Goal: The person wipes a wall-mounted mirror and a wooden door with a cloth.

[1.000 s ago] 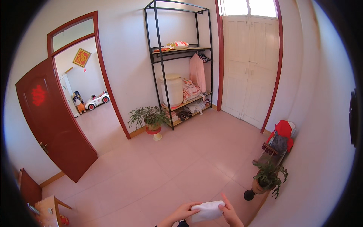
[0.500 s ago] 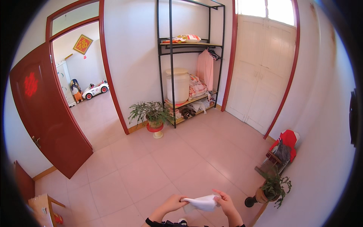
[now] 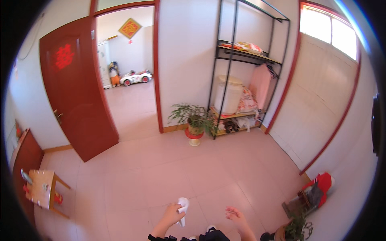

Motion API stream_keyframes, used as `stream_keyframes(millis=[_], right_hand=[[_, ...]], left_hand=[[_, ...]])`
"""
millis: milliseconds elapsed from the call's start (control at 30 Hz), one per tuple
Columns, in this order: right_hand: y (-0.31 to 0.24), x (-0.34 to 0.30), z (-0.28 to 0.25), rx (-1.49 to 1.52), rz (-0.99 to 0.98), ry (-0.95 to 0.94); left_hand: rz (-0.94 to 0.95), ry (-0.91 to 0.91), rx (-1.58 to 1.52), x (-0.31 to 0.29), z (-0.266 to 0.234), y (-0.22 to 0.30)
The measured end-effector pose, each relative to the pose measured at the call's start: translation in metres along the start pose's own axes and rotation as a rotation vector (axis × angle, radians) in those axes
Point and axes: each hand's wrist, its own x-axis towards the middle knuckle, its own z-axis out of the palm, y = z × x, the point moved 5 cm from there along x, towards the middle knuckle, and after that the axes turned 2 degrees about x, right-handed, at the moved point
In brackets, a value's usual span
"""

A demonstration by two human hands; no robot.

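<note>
My left hand (image 3: 172,215) grips a small white cloth (image 3: 183,207). The cloth is bunched at its top and its lower end hangs past my fingers; its exact kind is too small to make out. To the right, apart from the cloth, my right hand (image 3: 236,218) is raised over the floor with its fingers loosely curled and spread, and I see nothing held in it. Dark clothing and the tips of my shoes (image 3: 211,228) show between my forearms.
A small wooden table (image 3: 41,186) stands at the left, near an open red door (image 3: 80,100). Ahead are a potted plant (image 3: 196,127) on a stand and a black-framed rack (image 3: 229,80). At right sit a chair with red cloth (image 3: 323,182) and another plant (image 3: 297,229).
My view has turned left. My right hand has let go of the white cloth and moved apart from it. The cloth, stretched between both hands before, now hangs from my left hand.
</note>
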Motion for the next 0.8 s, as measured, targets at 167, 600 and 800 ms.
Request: stream_keyframes(millis=[167, 600, 800], right_hand=[[0.018, 0.031, 0.09, -0.182, 0.301, -0.407], [0.01, 0.138, 0.201, -0.102, 0.635, -1.044], [0.014, 0.156, 0.231, -0.184, 0.659, -1.246]], left_hand=[[-0.381, 0.001, -0.227, -0.008, -0.022, 0.002], [-0.518, 0.313, -1.027, 0.004, -0.038, 0.015], [-0.56, 0.39, -0.608, -0.008, -0.038, -0.001]])
